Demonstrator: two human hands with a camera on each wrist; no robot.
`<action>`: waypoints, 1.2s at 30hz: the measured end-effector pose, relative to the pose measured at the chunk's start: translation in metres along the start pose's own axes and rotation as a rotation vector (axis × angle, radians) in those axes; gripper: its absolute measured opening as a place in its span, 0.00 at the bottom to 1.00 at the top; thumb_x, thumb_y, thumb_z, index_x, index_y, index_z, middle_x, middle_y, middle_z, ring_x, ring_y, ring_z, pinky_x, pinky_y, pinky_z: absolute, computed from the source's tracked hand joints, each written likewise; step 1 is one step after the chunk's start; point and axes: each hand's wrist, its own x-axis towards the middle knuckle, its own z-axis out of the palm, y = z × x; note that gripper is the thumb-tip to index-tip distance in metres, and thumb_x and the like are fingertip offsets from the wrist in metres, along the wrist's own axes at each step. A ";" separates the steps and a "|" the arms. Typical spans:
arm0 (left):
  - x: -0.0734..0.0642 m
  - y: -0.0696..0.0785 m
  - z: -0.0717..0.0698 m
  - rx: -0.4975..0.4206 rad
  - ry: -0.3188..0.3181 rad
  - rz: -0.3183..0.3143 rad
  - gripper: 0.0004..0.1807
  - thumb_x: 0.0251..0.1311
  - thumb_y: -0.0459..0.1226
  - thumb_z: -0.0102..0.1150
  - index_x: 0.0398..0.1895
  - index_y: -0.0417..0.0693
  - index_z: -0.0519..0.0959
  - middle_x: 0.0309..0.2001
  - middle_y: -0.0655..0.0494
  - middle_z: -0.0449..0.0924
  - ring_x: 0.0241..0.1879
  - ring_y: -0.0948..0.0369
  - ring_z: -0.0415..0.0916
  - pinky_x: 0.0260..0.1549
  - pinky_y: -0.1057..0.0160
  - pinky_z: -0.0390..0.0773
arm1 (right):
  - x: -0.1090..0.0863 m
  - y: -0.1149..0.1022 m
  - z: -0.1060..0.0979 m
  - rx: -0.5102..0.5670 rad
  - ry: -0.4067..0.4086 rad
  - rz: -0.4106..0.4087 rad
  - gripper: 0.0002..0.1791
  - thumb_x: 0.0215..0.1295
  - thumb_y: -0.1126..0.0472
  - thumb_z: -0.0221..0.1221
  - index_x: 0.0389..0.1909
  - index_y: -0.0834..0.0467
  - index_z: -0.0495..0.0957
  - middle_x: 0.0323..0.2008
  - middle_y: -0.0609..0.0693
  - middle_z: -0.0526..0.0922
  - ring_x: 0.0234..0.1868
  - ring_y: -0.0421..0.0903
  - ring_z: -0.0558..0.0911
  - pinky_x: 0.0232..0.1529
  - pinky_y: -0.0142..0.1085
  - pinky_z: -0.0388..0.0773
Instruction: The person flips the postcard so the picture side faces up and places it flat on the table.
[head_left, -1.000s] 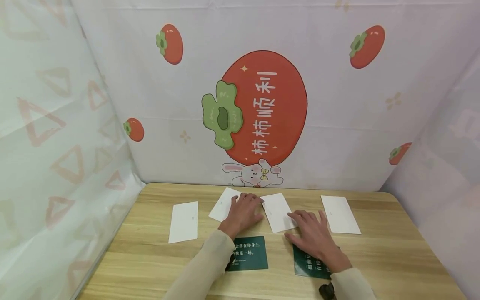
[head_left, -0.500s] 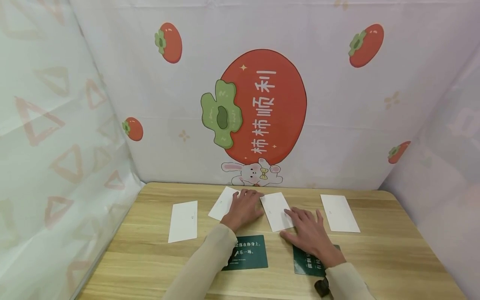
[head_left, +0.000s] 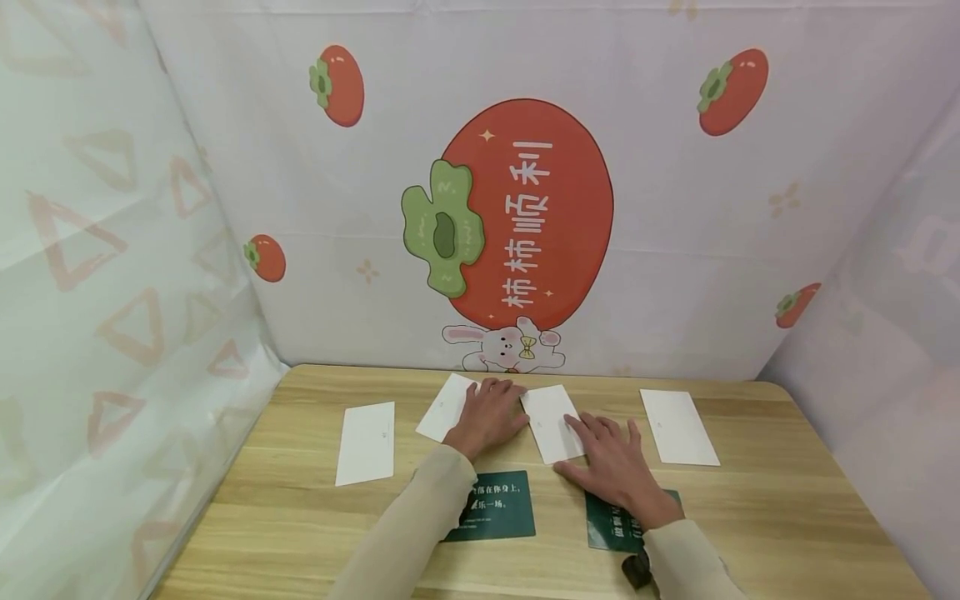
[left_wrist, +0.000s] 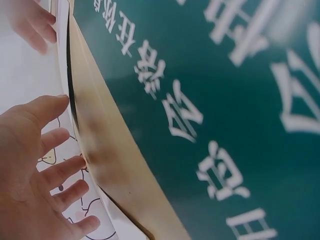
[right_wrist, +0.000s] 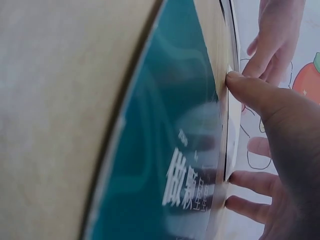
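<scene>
In the head view my left hand [head_left: 491, 417] lies over the right part of a white card [head_left: 444, 408], with its fingers spread and lightly bent. Its fingertips reach the near corner of a second white card [head_left: 551, 423]. My right hand [head_left: 611, 462] has its fingertips and thumb at that second card's right edge, palm down. Under the left forearm shows a dark green card [head_left: 498, 504] with white writing, partly hidden by the sleeve. Another green card [head_left: 603, 525] sits beneath the right wrist. The left wrist view shows the left fingers [left_wrist: 65, 172] spread apart, gripping nothing.
Two more white cards lie farther out, a left card [head_left: 366, 443] and a right card [head_left: 680, 427]. All rest on a wooden table [head_left: 780, 517]. A printed cloth [head_left: 660, 208] hangs behind the table's back edge, with cloth walls on both sides.
My right hand has slid a little to the left along the second white card. The left hand has shifted only slightly, and the cards keep their places.
</scene>
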 end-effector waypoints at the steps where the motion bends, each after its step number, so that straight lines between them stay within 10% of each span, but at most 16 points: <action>1: 0.000 0.000 0.000 0.003 -0.001 -0.001 0.29 0.78 0.57 0.59 0.78 0.63 0.75 0.79 0.56 0.74 0.80 0.48 0.65 0.79 0.35 0.63 | 0.000 0.000 0.000 0.002 -0.002 0.003 0.48 0.66 0.28 0.66 0.78 0.53 0.72 0.75 0.62 0.76 0.73 0.68 0.74 0.73 0.81 0.55; 36: 0.003 0.002 0.000 -0.017 0.039 0.026 0.23 0.80 0.38 0.58 0.74 0.63 0.79 0.72 0.56 0.80 0.75 0.51 0.69 0.79 0.31 0.60 | 0.003 -0.001 0.005 0.042 0.015 0.003 0.42 0.71 0.39 0.70 0.79 0.53 0.71 0.73 0.60 0.79 0.73 0.68 0.74 0.73 0.83 0.51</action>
